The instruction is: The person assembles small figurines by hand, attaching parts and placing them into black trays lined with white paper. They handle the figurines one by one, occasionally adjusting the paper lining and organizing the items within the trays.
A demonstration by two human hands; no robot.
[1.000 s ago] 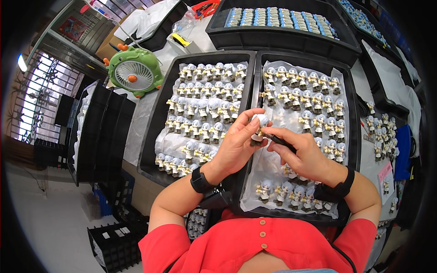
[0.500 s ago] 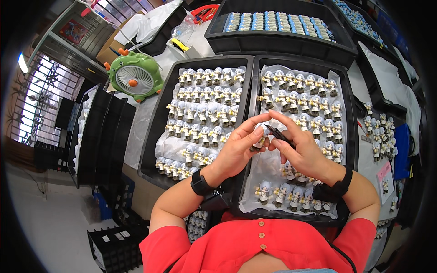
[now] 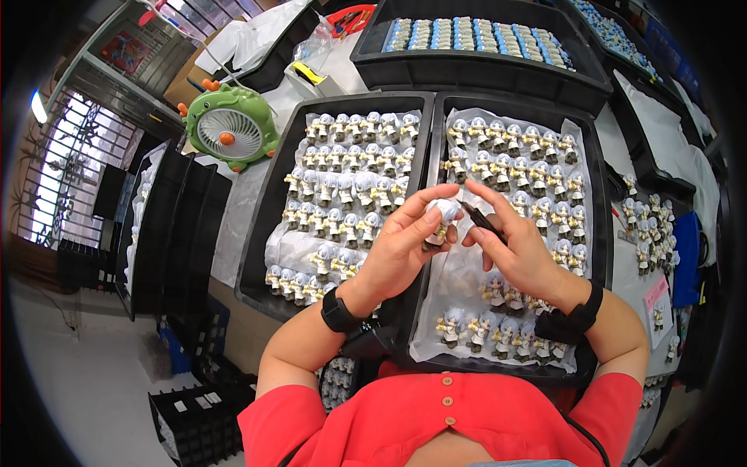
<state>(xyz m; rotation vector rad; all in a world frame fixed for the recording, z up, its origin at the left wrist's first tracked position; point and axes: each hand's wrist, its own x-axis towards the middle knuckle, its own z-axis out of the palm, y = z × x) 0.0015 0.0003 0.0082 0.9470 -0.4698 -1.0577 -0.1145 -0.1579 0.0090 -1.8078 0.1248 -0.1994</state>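
My left hand [image 3: 398,247] is closed around a small figurine [image 3: 445,210] with pale hair and a white outfit, held above the gap between two trays. A slim black pen-like tool [image 3: 481,221] is gripped by my right hand [image 3: 520,255], its narrow tip pointing at the figurine's head and sitting close beside it. Whether the tip touches, I cannot tell. Rows of similar figurines stand on white paper in the left black tray [image 3: 271,233] and the right black tray [image 3: 597,202], directly under my hands.
A green animal-shaped fan [image 3: 231,132] stands beyond the left tray. At the back, a deep black bin [image 3: 482,84] holds rows of blue and cream pieces. Loose figurines [image 3: 654,233] cluster on the table at the right, near a blue object [image 3: 688,261].
The figurine has turned in my left hand, so more of its head shows. My right hand and the tool have drawn slightly away from it, towards the right.
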